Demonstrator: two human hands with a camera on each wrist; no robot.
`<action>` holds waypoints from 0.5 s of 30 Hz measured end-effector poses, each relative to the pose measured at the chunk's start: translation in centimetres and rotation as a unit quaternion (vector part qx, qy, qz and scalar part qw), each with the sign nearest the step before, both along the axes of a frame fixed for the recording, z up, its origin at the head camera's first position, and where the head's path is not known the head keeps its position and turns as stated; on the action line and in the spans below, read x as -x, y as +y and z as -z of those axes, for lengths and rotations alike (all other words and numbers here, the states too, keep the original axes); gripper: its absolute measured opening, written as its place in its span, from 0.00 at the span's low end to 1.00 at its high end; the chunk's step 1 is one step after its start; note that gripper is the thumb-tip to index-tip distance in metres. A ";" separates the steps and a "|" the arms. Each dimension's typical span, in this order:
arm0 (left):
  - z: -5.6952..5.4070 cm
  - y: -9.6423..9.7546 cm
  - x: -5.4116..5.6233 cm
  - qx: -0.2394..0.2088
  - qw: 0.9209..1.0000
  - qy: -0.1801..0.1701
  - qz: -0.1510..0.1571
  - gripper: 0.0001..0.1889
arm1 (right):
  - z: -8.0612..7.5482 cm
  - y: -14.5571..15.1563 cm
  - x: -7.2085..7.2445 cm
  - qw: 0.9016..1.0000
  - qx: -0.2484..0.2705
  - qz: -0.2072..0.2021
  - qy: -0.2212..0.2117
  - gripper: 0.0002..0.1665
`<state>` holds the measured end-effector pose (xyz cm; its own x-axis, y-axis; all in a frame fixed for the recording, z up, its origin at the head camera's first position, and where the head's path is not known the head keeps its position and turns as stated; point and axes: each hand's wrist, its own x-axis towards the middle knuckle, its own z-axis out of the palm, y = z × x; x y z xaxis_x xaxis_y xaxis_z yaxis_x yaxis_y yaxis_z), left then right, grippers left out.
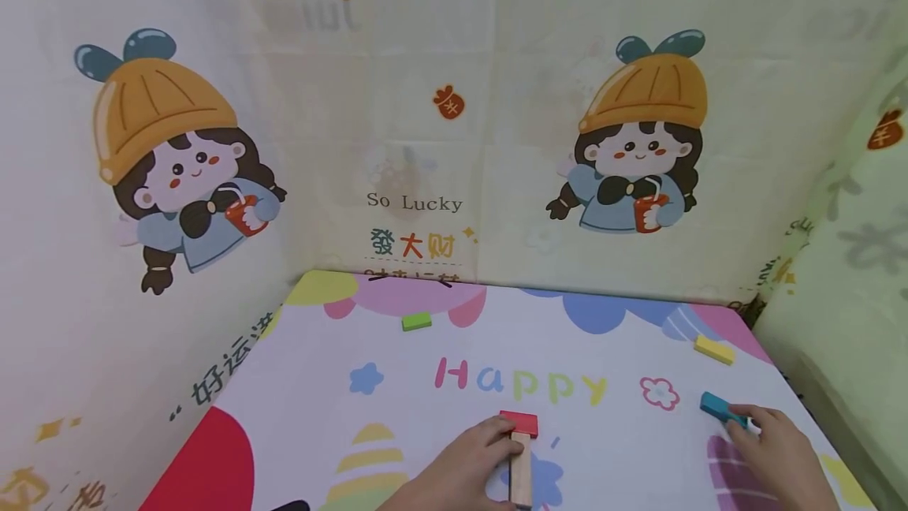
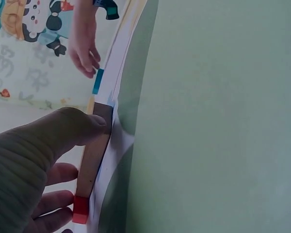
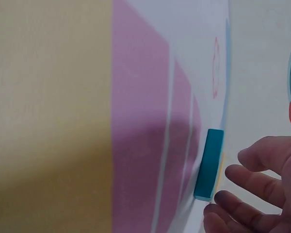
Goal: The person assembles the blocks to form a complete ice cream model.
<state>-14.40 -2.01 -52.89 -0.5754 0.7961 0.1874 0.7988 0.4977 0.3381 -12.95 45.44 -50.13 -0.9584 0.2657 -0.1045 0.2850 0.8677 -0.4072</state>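
Note:
A plain wooden block (image 1: pixel 521 475) lies on the tabletop, its far end against a red block (image 1: pixel 520 423) set crosswise. My left hand (image 1: pixel 464 464) holds the wooden block, thumb (image 2: pixel 99 124) at its near end and fingers along its side by the red block (image 2: pixel 81 209). On the right, a teal block (image 1: pixel 718 407) lies flat. Close beside it is my right hand (image 1: pixel 776 448), fingertips right at its near end in the head view. The right wrist view shows the thumb and relaxed fingers (image 3: pixel 254 184) spread alongside the teal block (image 3: pixel 209 165), not wrapped round it.
A green block (image 1: pixel 416 322) lies toward the table's back edge, and a yellow block (image 1: pixel 714 350) near the back right corner. The white tabletop (image 1: pixel 397 400) carries printed shapes and the word Happy. Printed cloth (image 1: pixel 496 156) hangs behind and on both sides.

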 end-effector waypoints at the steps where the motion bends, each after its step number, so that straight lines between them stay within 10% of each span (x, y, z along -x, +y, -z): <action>1: -0.1 0.1 0.0 0.002 1.000 -0.002 0.000 0.33 | 0.2 0.3 0.1 1.000 0.000 0.006 -0.010 0.29; 15: -0.6 0.2 0.0 0.009 1.000 -0.016 -0.005 0.32 | 1.2 1.6 0.8 0.998 0.027 0.048 -0.005 0.23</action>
<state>-14.43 -1.77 -52.30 -0.5888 0.7932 0.1556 0.7829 0.5117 0.3539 -13.76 46.99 -51.31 -0.9276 0.3498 -0.1313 0.3701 0.8128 -0.4497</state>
